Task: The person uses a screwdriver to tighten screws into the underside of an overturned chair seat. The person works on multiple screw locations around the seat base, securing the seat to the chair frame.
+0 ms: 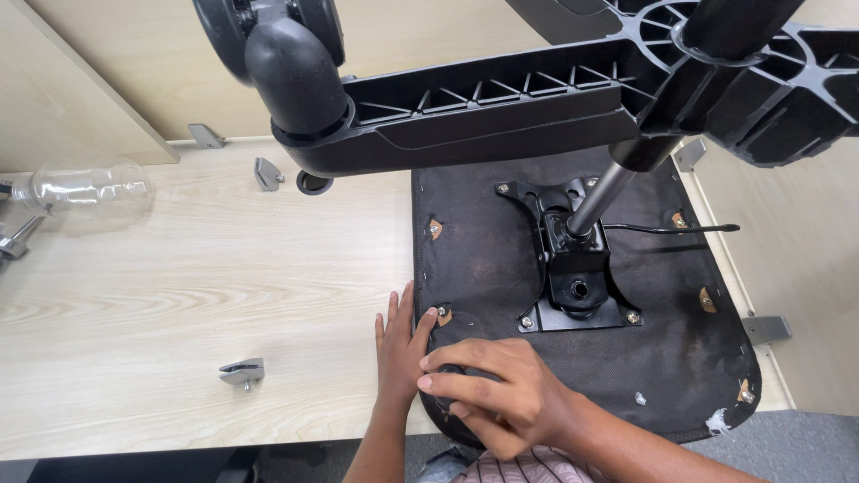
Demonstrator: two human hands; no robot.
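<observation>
We had the left hand flat, fingers spread, on the table against the seat edge, gripping nothing. Right hand curled on the seat's near corner; whether it pinched anything, we couldn't tell. Seat lay upside down, mount plate and base beyond both hands.

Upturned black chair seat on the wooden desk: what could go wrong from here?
1. The upturned black fabric chair seat overhangs the light wooden desk edge; pressing by the right hand might tip it.
2. The left hand lies flat at the seat's rim, possibly pinchable.
3. The black plastic wheeled base overhead looks top-heavy.
</observation>
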